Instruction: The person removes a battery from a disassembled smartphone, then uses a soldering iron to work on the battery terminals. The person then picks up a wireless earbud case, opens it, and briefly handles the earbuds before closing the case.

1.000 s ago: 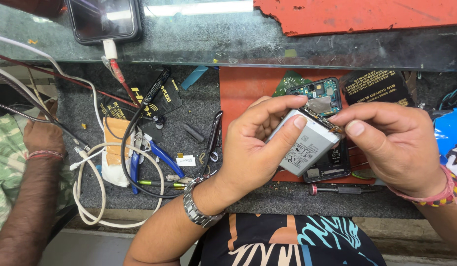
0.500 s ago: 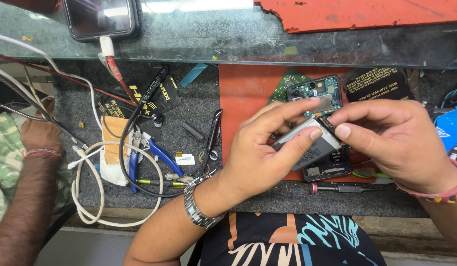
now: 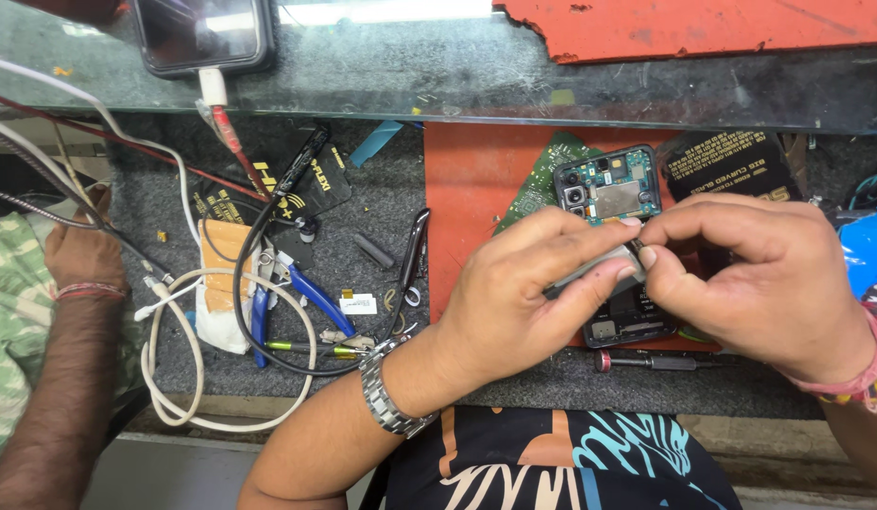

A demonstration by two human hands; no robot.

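Note:
My left hand and my right hand meet over an opened phone that lies on a red mat. Between their fingertips they pinch a flat grey phone battery, now lowered edge-on over the phone's lower half. The phone's circuit board and camera show above my fingers. A green circuit board lies under the phone's left side. A steel watch sits on my left wrist.
A screwdriver lies below the phone. Blue-handled pliers, tweezers, a white cable coil and black wires clutter the grey mat at left. Another person's hand rests at the left edge. A charging phone sits on the glass shelf.
The battery has tipped from facing up to edge-on and dropped closer to the open phone. Both hands moved slightly down and right with it.

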